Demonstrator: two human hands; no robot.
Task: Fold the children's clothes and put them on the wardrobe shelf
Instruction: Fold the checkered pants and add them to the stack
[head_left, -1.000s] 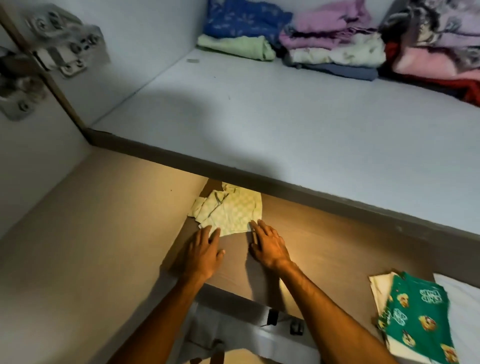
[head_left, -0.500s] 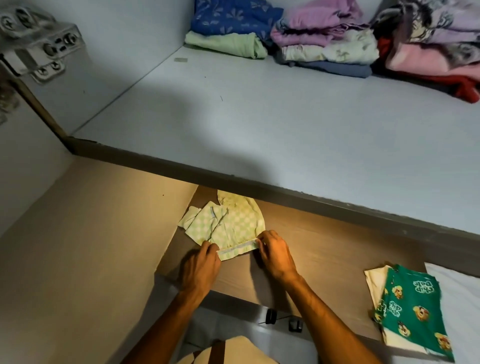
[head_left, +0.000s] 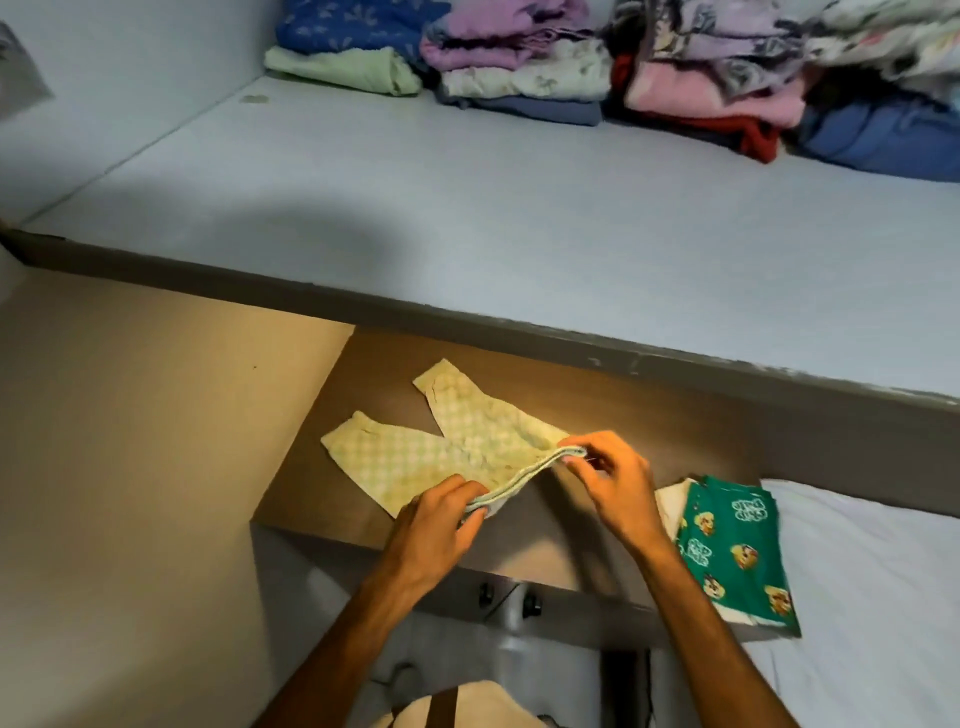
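the checked green pants (head_left: 457, 441) lie spread on the brown lower shelf (head_left: 675, 431), their 2 legs splayed toward the back. the left hand (head_left: 441, 525) and right hand (head_left: 613, 483) each pinch an end of the waistband, fingers closed on it, lifting it taut. likely risk: lifting unevenly would twist the legs out of line and spoil the fold. a green cartoon-print garment (head_left: 732, 551) lies just to the right.
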